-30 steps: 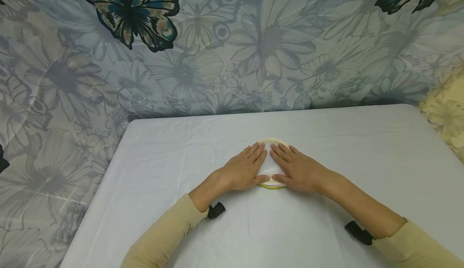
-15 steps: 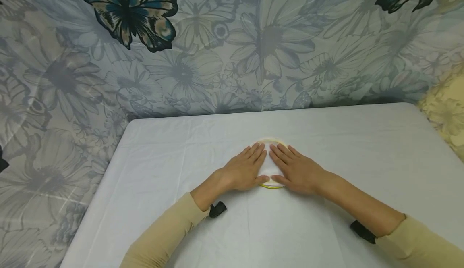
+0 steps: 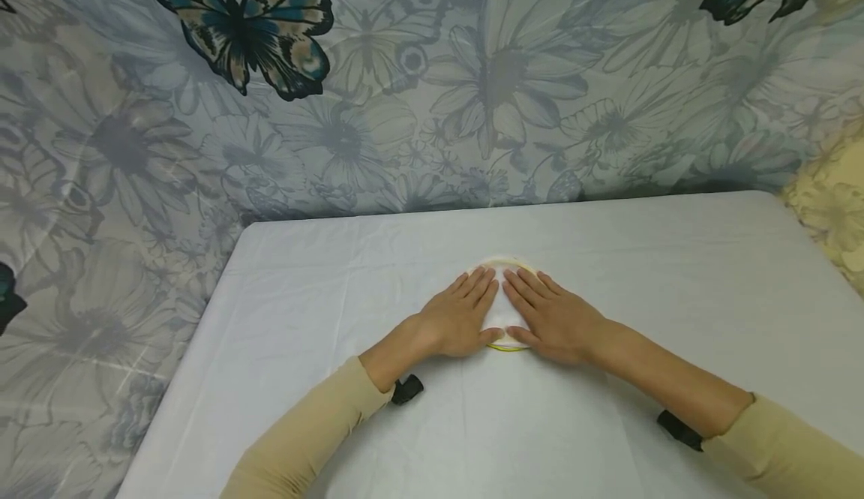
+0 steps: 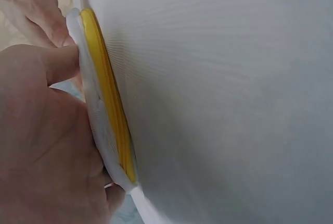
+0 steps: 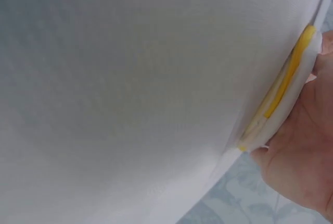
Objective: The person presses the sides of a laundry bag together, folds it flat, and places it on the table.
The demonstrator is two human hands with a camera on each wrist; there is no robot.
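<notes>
A flat round white cloth piece (image 3: pixel 502 308) with a yellow edge lies on the white-covered table. My left hand (image 3: pixel 457 317) rests palm down on its left half, fingers straight and together. On the right half my right hand (image 3: pixel 563 320) lies the same way, fingers angled towards the left ones. Both thumbs point inward near the piece's front edge, their tips a small gap apart. From the side, in the left wrist view, a yellow layered band (image 4: pixel 108 91) shows beneath the white top. The right wrist view has the yellow band (image 5: pixel 289 75) along that side too. Most of the piece's sides are hidden under the hands.
The white cloth (image 3: pixel 324 289) covers the whole table and has faint creases. Behind the table hangs a grey-blue backdrop (image 3: pixel 405 146) printed with flowers and butterflies. Black wrist devices (image 3: pixel 408 390) sit under both forearms.
Both hands stay in nearly the same place on the white piece. The right wrist device and the left forearm have shifted very slightly to the right.
</notes>
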